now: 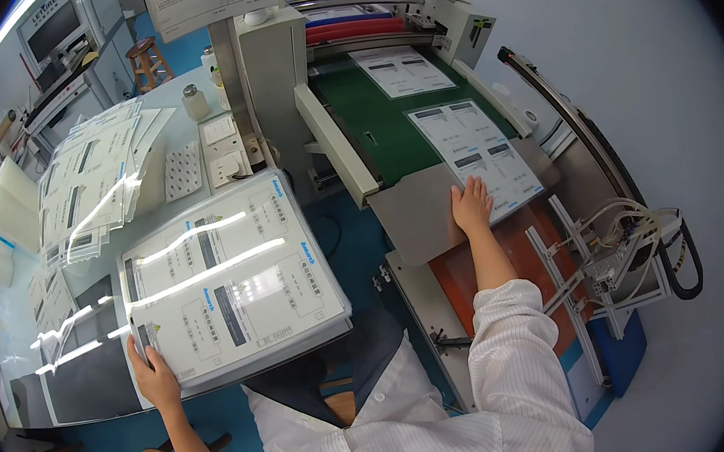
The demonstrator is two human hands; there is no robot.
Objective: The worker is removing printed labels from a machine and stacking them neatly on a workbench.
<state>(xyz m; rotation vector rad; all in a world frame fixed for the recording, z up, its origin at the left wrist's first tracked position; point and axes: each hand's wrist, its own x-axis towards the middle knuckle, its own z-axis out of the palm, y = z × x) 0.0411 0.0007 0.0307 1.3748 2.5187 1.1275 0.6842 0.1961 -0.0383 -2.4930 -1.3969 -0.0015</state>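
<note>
My left hand (155, 376) rests at the near left edge of a stack of glossy printed sheets (244, 282), its thumb and fingers apart against that edge. Whether a fingertip is tucked under the top sheet I cannot make out. On the machine to the right, my right hand (472, 206) lies with fingers stretched over the left edge of a white printed sheet (487, 155). That sheet spans the green conveyor belt (361, 133) and a grey metal plate (413, 212). Farther up the belt lies another printed sheet (403, 72).
Many loose sheets (88, 180) overlap on the left table. Behind the stack stand a small bottle (195, 102) and a pad with round bumps (183, 171). Red rollers (355, 30) cross the machine's far end. A metal frame with hoses (621, 252) stands at right, beside an orange-red surface (508, 272).
</note>
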